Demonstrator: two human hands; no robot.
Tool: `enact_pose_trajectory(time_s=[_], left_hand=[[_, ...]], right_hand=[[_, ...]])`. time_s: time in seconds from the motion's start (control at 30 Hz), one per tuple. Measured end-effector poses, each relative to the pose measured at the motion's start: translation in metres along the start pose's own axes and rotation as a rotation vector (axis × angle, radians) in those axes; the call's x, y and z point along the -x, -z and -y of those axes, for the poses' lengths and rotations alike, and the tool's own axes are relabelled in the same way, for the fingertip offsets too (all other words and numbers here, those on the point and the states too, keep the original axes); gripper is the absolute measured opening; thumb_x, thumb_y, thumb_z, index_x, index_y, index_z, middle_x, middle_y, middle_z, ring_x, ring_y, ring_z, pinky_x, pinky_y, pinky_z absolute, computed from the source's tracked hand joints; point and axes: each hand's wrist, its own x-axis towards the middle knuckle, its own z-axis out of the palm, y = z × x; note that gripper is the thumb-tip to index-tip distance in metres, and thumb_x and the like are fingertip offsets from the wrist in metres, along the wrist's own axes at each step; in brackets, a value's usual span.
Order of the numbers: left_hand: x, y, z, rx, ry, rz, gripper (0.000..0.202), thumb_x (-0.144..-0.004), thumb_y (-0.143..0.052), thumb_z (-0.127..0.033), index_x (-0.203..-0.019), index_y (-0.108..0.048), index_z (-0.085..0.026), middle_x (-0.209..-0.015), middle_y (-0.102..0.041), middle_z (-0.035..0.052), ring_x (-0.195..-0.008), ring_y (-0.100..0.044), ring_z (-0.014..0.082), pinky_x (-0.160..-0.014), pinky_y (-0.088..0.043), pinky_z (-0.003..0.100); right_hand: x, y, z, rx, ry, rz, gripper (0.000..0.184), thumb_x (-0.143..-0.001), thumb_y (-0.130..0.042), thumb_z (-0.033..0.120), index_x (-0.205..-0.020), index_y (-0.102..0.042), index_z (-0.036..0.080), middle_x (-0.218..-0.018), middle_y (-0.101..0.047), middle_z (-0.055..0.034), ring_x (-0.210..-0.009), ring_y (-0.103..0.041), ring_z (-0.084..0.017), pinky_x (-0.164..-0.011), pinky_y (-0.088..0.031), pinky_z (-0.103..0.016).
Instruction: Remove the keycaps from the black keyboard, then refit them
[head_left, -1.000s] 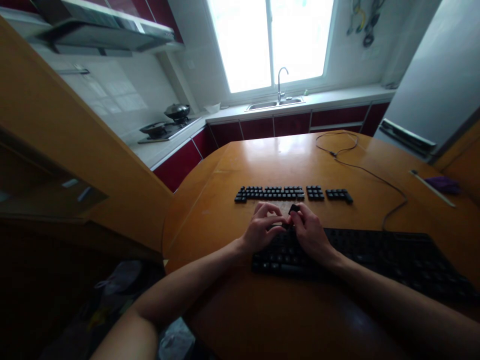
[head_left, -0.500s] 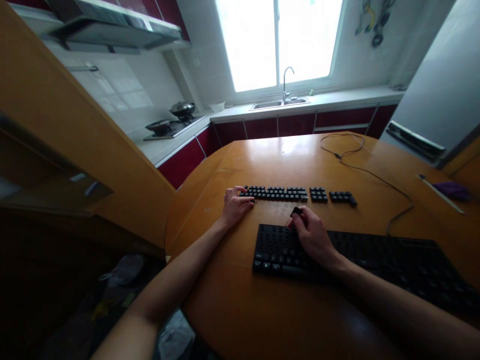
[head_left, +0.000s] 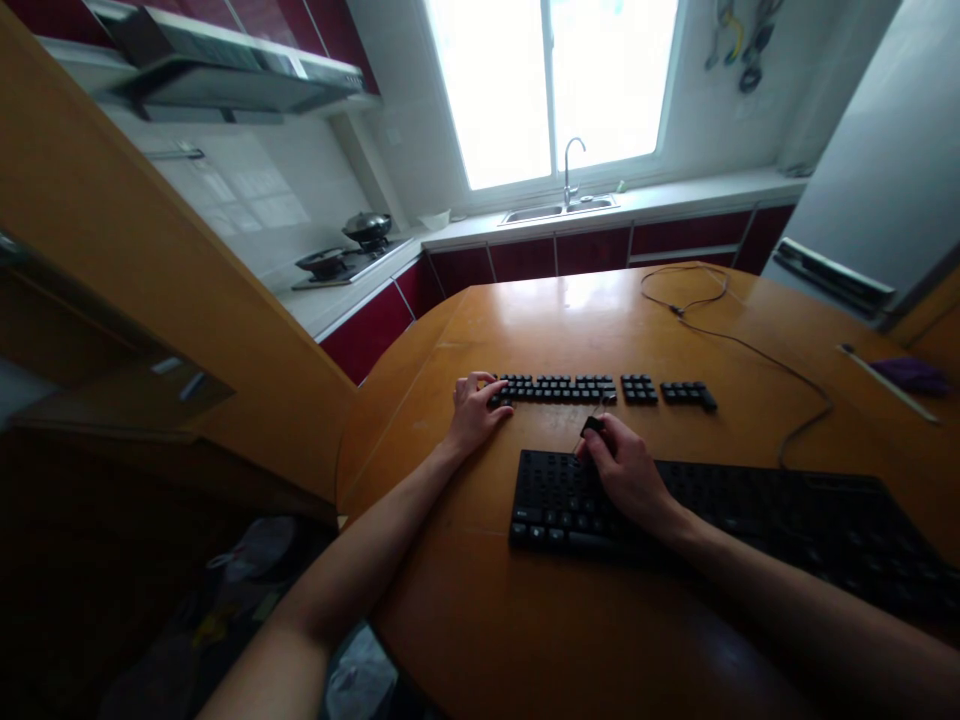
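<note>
Daylight is streaming through a window (head_left: 491, 100) onto a wooden table (head_left: 420, 490), where two bare hands are working apart from each other. A black keyboard (head_left: 750, 505) is lying beneath the right hand (head_left: 630, 470) and extending to the right of its fingers; bare key sites are showing at its upper left, while capped keys (head_left: 534, 533) are lining its near edge. The right fingers are closed, gripping a small wire tool (head_left: 592, 425) by its black part, with thin wire pointing up and away from them. Just beyond those fingers, black keycaps (head_left: 559, 388) are lying in a row of three groups, one long and two short. At the row's left end, the left hand (head_left: 474, 412) is resting with thumb and fingers bent and parted around the end caps; whether they are pinching one, the view is not making clear. Farther out, to the right of the right fingers, a thin cable (head_left: 750, 345) is curving from the keyboard into a loose loop. Beyond it to the right, a pale stick (head_left: 889, 383) is lying next to a purple cloth (head_left: 913, 375). Well past the fingers of both hands, a faucet (head_left: 567, 175) is arching over a double sink (head_left: 534, 219), and farther left a lidded pan (head_left: 367, 227) is sitting on a stove (head_left: 366, 263).
</note>
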Motion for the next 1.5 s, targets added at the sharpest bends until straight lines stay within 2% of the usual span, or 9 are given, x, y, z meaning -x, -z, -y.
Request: enact_pose_trajectory(time_s=[0.27, 0.43, 0.97, 1.13, 1.23, 1.33, 1.4, 1.5], left_hand=[[-0.001, -0.001, -0.002, -0.002, 0.072, -0.010, 0.054, -0.075, -0.082, -0.034, -0.126, -0.066, -0.029, -0.123, -0.054, 0.0059, -0.114, -0.046, 0.0281, -0.104, -0.040, 0.043], [-0.002, -0.002, -0.004, -0.026, 0.082, 0.005, 0.057, -0.075, -0.082, -0.038, -0.128, -0.064, -0.029, -0.124, -0.054, 0.0064, -0.114, -0.046, 0.0289, -0.102, -0.040, 0.043], [-0.003, -0.003, -0.004, -0.021, 0.097, -0.012, 0.055, -0.075, -0.079, -0.035, -0.128, -0.063, -0.028, -0.122, -0.053, 0.0067, -0.112, -0.047, 0.0286, -0.100, -0.042, 0.044], [-0.004, 0.000, -0.008, -0.006, 0.084, -0.045, 0.054, -0.075, -0.081, -0.033, -0.126, -0.064, -0.027, -0.120, -0.054, 0.0071, -0.111, -0.047, 0.0283, -0.100, -0.042, 0.044], [-0.005, 0.005, -0.017, 0.051, 0.017, -0.077, 0.046, -0.080, -0.077, -0.031, -0.123, -0.066, -0.024, -0.119, -0.055, 0.0081, -0.110, -0.048, 0.0272, -0.101, -0.042, 0.044], [-0.002, 0.013, -0.036, 0.199, -0.145, -0.034, 0.030, -0.088, -0.068, -0.029, -0.117, -0.068, -0.023, -0.113, -0.059, 0.0077, -0.109, -0.051, 0.0247, -0.100, -0.043, 0.042], [0.002, 0.019, -0.051, 0.333, -0.300, 0.084, 0.022, -0.092, -0.064, -0.030, -0.112, -0.069, -0.022, -0.107, -0.063, 0.0071, -0.105, -0.054, 0.0230, -0.097, -0.044, 0.040], [0.010, 0.028, -0.072, 0.516, -0.524, 0.347, 0.017, -0.094, -0.061, -0.030, -0.103, -0.070, -0.020, -0.093, -0.067, 0.0066, -0.091, -0.057, 0.0203, -0.086, -0.046, 0.036]], right_hand=[[0.000, 0.001, 0.001, 0.002, -0.013, 0.014, 0.023, -0.097, -0.050, 0.038, -0.082, -0.055, 0.021, -0.076, -0.069, -0.0029, -0.071, -0.065, -0.019, -0.070, -0.046, -0.031], [0.000, 0.001, 0.000, 0.018, -0.008, 0.017, 0.024, -0.097, -0.050, 0.038, -0.081, -0.055, 0.022, -0.077, -0.069, -0.0030, -0.071, -0.064, -0.019, -0.070, -0.047, -0.031], [0.001, 0.000, 0.002, 0.002, -0.001, 0.013, 0.022, -0.097, -0.050, 0.036, -0.083, -0.056, 0.021, -0.078, -0.069, -0.0023, -0.071, -0.064, -0.018, -0.070, -0.047, -0.031], [0.000, 0.007, 0.012, 0.049, 0.028, -0.011, 0.020, -0.097, -0.051, 0.035, -0.086, -0.057, 0.020, -0.076, -0.064, -0.0018, -0.067, -0.060, -0.017, -0.062, -0.044, -0.028], [-0.002, 0.016, 0.018, 0.143, 0.115, 0.086, 0.018, -0.096, -0.053, 0.032, -0.084, -0.058, 0.019, -0.074, -0.061, -0.0006, -0.066, -0.056, -0.016, -0.059, -0.040, -0.027], [-0.003, 0.023, 0.021, 0.202, 0.205, 0.251, 0.018, -0.095, -0.054, 0.026, -0.078, -0.056, 0.019, -0.070, -0.058, 0.0011, -0.064, -0.051, -0.014, -0.060, -0.038, -0.026], [-0.003, 0.026, 0.021, 0.240, 0.265, 0.359, 0.018, -0.093, -0.055, 0.022, -0.075, -0.054, 0.018, -0.067, -0.055, 0.0022, -0.061, -0.047, -0.012, -0.058, -0.035, -0.025], [-0.001, 0.029, 0.023, 0.288, 0.379, 0.508, 0.018, -0.090, -0.058, 0.018, -0.072, -0.056, 0.018, -0.066, -0.056, 0.0020, -0.059, -0.045, -0.011, -0.059, -0.035, -0.025]])
